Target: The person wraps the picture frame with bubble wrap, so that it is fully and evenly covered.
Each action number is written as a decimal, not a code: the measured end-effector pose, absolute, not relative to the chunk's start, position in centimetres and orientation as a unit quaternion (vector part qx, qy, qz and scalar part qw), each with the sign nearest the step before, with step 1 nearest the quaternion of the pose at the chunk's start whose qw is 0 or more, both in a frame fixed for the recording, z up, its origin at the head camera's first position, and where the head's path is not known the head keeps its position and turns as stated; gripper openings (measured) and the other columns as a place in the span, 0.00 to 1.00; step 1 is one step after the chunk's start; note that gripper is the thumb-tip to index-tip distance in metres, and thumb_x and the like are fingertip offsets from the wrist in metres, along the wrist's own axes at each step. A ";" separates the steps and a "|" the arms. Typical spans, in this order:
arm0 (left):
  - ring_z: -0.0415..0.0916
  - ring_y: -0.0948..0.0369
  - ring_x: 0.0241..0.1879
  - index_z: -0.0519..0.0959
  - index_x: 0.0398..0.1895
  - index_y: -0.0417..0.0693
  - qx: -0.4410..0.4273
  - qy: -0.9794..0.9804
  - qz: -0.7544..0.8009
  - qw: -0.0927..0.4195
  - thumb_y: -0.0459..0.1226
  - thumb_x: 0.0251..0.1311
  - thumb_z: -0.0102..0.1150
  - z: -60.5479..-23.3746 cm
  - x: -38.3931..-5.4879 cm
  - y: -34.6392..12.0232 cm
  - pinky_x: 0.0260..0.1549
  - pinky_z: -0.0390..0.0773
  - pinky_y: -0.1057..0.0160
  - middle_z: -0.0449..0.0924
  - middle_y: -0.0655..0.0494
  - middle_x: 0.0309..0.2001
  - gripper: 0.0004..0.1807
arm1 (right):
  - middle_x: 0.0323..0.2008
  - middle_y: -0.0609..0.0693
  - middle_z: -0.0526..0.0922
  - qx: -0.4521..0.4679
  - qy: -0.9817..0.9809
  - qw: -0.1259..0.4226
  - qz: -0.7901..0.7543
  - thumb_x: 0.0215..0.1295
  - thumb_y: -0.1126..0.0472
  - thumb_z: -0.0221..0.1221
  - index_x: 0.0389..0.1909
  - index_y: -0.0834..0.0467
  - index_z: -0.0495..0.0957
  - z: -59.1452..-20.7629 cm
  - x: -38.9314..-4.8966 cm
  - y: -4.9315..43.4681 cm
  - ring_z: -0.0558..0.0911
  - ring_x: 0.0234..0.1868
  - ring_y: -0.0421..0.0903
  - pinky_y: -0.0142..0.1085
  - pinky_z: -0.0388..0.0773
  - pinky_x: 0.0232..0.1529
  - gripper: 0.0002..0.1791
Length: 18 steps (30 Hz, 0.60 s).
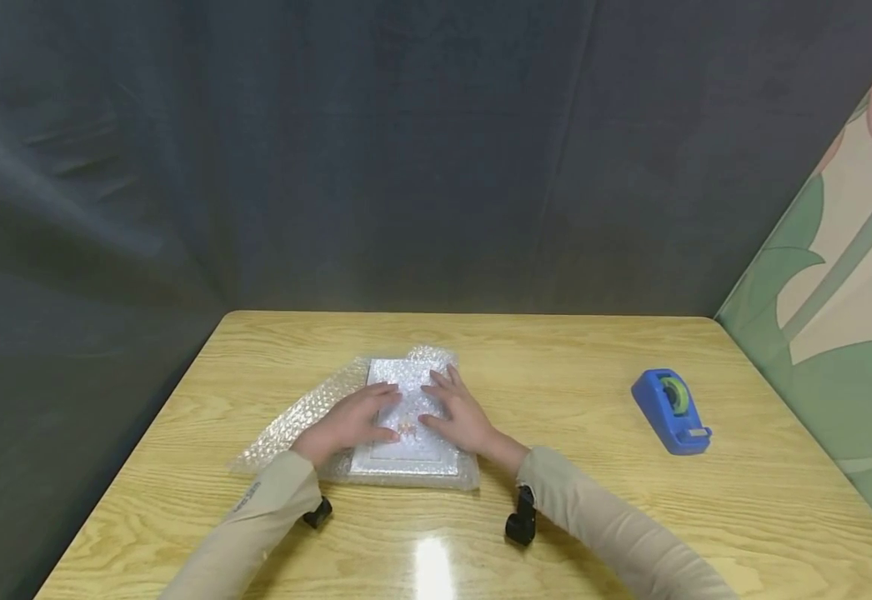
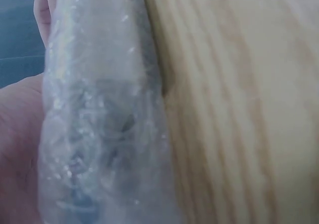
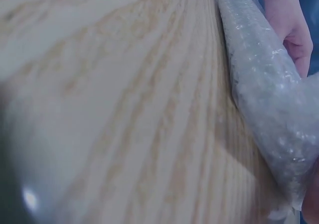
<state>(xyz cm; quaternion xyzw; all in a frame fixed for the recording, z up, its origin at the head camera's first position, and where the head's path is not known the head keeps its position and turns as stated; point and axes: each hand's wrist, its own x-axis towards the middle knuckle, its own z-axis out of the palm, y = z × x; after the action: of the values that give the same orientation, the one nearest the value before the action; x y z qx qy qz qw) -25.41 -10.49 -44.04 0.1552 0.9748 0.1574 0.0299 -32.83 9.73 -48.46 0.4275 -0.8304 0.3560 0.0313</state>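
Observation:
A flat white rectangle (image 1: 387,375) with a thin border line and a small coloured figure lies under clear bubble wrap (image 1: 297,421) on the table. What kind of thing it is cannot be told through the film. My left hand (image 1: 351,422) rests on its left part, fingers spread. On the right part rests my right hand (image 1: 466,417), its fingers also spread and fairly straight. A loose flap of wrap fans out to the left, beneath the left wrist. Both wrist views show the wrapped edge close up: bubble wrap (image 2: 107,114) in the left, bubble wrap (image 3: 264,79) in the right.
A blue tape dispenser (image 1: 672,412) with a greenish roll stands on the right side of the wooden table (image 1: 556,358). A dark curtain (image 1: 436,167) hangs behind and to the left. Flower-patterned cloth (image 1: 841,333) borders the right side.

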 end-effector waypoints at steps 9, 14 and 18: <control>0.58 0.48 0.63 0.66 0.61 0.40 0.126 0.978 0.168 -0.003 0.49 0.56 0.57 -44.1 -23.9 -10.7 0.61 0.57 0.49 0.61 0.44 0.64 0.34 | 0.63 0.64 0.61 0.446 -0.828 0.038 0.339 0.54 0.54 0.60 0.54 0.63 0.73 -48.5 -32.8 9.7 0.47 0.67 0.65 0.60 0.48 0.62 0.27; 0.60 0.47 0.62 0.65 0.62 0.40 0.090 0.973 0.210 -0.038 0.48 0.57 0.56 -43.4 -22.4 -13.0 0.60 0.59 0.47 0.62 0.43 0.63 0.32 | 0.63 0.65 0.61 0.445 -0.826 0.036 0.343 0.54 0.55 0.60 0.53 0.64 0.73 -48.4 -32.7 9.7 0.46 0.67 0.66 0.60 0.48 0.63 0.26; 0.60 0.42 0.60 0.63 0.62 0.36 0.031 0.967 0.252 -0.030 0.44 0.58 0.56 -42.0 -20.2 -16.1 0.58 0.60 0.43 0.60 0.38 0.63 0.32 | 0.63 0.65 0.61 0.441 -0.829 0.035 0.342 0.55 0.55 0.60 0.54 0.63 0.73 -48.5 -32.8 9.8 0.45 0.67 0.65 0.59 0.47 0.63 0.26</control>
<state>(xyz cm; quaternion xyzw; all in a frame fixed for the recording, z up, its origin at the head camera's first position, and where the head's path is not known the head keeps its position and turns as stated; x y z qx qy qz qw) -20.24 -16.09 -41.96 0.0311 0.9667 0.2522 -0.0298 -32.76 9.77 -48.46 0.4409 -0.8291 0.3420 0.0348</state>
